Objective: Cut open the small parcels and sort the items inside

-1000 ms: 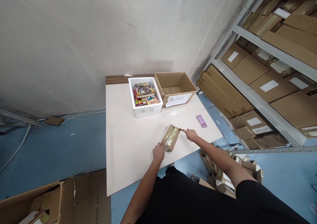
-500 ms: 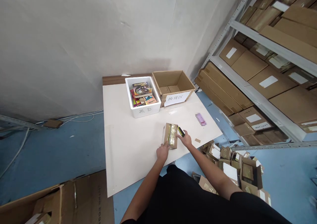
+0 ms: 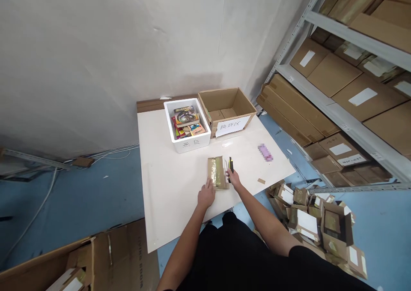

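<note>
A small cardboard box [image 3: 216, 171] with shiny tape along its top rests near the front of the white table [image 3: 173, 188]. My left hand [image 3: 206, 194] holds its near left edge, fingers against the cardboard. At the opposite side, my right hand [image 3: 234, 178] is closed around a black and yellow utility knife [image 3: 230, 165], which points away from me. A white patch shows on the box's right side, next to the knife; the blade is too small to make out.
Behind stand a white foam box [image 3: 192, 144] with several books [image 3: 186, 116] and an open carton [image 3: 229, 100] bearing a paper sign. A blurred purple item [image 3: 265, 152] and a cardboard scrap [image 3: 261, 181] lie right. Shelving [image 3: 327, 91] and piled cartons [image 3: 306, 222] flank the table.
The small box has shifted slightly left and turned, showing white on its right side. My left hand moved to its left edge. The knife in my right hand now points more straight ahead.
</note>
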`<state>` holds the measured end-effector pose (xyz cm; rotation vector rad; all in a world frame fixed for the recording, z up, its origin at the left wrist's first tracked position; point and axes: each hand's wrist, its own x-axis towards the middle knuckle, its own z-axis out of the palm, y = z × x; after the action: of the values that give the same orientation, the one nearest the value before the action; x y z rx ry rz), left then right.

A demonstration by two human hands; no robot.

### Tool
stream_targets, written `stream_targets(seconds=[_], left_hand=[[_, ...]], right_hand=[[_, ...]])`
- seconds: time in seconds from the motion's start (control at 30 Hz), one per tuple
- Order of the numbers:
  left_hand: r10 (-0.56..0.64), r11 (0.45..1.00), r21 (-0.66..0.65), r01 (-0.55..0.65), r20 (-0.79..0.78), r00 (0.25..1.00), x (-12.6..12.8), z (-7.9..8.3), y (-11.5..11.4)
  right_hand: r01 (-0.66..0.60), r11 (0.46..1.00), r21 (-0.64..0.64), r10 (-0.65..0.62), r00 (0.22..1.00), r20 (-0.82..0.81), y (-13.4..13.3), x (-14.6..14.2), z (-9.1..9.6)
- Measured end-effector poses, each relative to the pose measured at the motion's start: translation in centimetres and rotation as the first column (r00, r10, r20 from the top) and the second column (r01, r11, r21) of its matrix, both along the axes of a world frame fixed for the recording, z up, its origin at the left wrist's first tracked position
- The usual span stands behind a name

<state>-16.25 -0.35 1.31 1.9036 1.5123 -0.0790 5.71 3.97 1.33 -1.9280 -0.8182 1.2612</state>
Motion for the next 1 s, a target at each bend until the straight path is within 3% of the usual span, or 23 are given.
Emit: stream_targets(seconds=[0.1,0.2,0.37,0.5,0.67,0.8,0.9,1.0], left_hand=[[0.133,0.988,-0.087,-0.131,0.021,0.991,-4.2,-0.5,0.4],[0.229,0.973,-0.03,-0.228,0.03,0.973,-7.1,-0.7,0.1],[0.168,0.986,-0.035,-0.166,0.069,0.983,-5.6,-0.5,-1.4],[0.228,0.973,-0.042,-0.227,0.002,0.974,-5.1,-0.8,-2.2],[0.332,0.933,-0.112,-0.342,-0.098,0.938,-10.5,-1.4,-2.4],[0.504,0.864,-0.003,-0.504,-0.042,0.863,-14.7,-0.6,-1.7],[0.494,0.865,0.048,-0.499,0.086,0.865,-16.7,0.7,-0.5],[0.38,0.922,0.026,-0.387,0.138,0.914,-17.9,1.8,0.9]], right_hand=[[0.038,0.996,0.087,-0.022,0.984,-0.179,-0.5,-0.9,0.3],[0.006,0.998,0.057,0.001,0.993,-0.118,-0.9,-2.2,0.4],[-0.097,0.995,-0.031,0.094,0.993,-0.071,-0.9,-4.9,0.6],[-0.143,0.989,0.038,0.147,0.979,-0.139,-0.3,-6.2,1.9],[-0.296,0.954,0.053,0.294,0.88,-0.373,-0.7,-8.2,3.2],[-0.337,0.94,0.058,0.33,0.85,-0.41,-1.6,-10.0,2.9],[-0.336,0.94,0.058,0.334,0.872,-0.358,-1.8,-10.6,2.7],[-0.362,0.931,0.049,0.361,0.89,-0.278,-1.6,-10.2,2.8]])
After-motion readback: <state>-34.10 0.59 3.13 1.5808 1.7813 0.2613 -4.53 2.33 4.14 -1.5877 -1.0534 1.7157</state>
